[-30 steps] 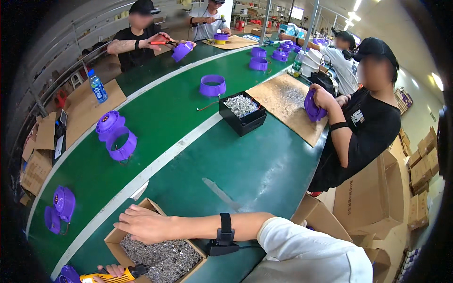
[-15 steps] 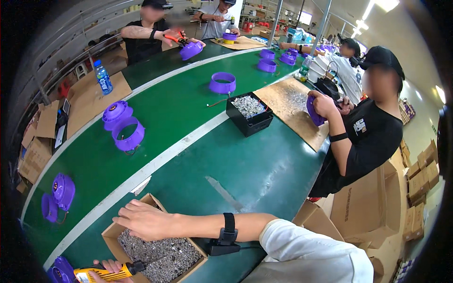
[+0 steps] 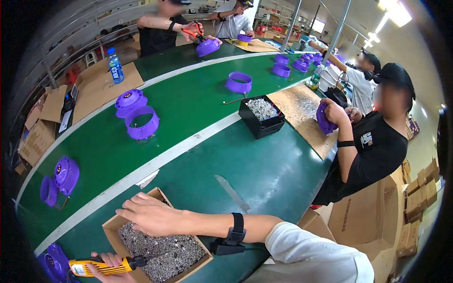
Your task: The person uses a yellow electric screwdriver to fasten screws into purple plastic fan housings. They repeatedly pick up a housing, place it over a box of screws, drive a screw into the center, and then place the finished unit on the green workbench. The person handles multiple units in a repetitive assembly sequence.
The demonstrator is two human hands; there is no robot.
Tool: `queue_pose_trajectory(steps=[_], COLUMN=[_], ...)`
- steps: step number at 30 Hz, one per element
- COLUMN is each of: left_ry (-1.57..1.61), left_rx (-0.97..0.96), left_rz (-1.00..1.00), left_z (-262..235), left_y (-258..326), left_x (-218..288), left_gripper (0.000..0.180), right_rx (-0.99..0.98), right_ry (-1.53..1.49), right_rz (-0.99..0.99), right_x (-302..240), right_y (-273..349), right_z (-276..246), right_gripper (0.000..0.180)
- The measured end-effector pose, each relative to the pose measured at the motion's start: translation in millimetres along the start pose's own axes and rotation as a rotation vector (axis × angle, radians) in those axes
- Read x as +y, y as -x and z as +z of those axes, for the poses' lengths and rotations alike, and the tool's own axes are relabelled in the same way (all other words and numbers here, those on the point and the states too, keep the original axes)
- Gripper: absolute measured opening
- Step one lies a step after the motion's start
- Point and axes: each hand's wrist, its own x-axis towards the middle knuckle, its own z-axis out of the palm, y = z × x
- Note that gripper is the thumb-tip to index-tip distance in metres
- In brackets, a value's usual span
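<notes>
My right hand, its arm coming in from the lower right, is over the far left part of an open cardboard box. Its fingers are stretched out and slightly apart; their tips are partly hidden. Loose small metal screws fill the box. At the lower left, my left hand is wrapped round a yellow electric screwdriver, whose black nose and thin bit point right over the screws. A purple round housing lies just beyond the screwdriver's back end, cut off by the picture's dark rim.
Purple housings and rings stand along a green conveyor belt. A black bin of small metal pieces sits beside a brown board. At the right, a co-worker holds a purple part. Other people work at the back.
The whole view has shifted slightly, so most things sit further right. My right hand stays over the box and my left still grips the screwdriver. A far co-worker's arm has risen.
</notes>
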Motion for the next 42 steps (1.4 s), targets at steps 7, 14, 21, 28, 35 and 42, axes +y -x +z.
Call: queue_pose_trajectory(steps=[7,14,21,28,35,42], left_ry=[0.01,0.007,-0.004,-0.006,0.013,0.01], left_rx=[0.003,-0.016,-0.027,-0.025,-0.024,-0.02], left_rz=[-0.004,-0.004,0.013,0.011,0.0,0.005], left_z=[-1,-3,1,-1,-4,-5], left_y=[0,-1,1,0,-2,-1], left_x=[-1,-2,-2,-2,-2,-3], left_gripper=[0.034,0.034,0.034,0.034,0.034,0.035], right_rx=[0.001,-0.03,-0.001,-0.041,-0.035,-0.023], right_ry=[-0.001,-0.025,0.0,-0.003,0.004,0.001], right_rz=[-0.007,0.006,-0.018,-0.008,-0.016,-0.022], right_x=[2,1,-1,1,1,2], right_y=[0,-1,-1,-2,-1,-1], right_z=[3,-1,-2,-1,2,2], right_gripper=[0.053,0.053,0.055,0.055,0.055,0.056])
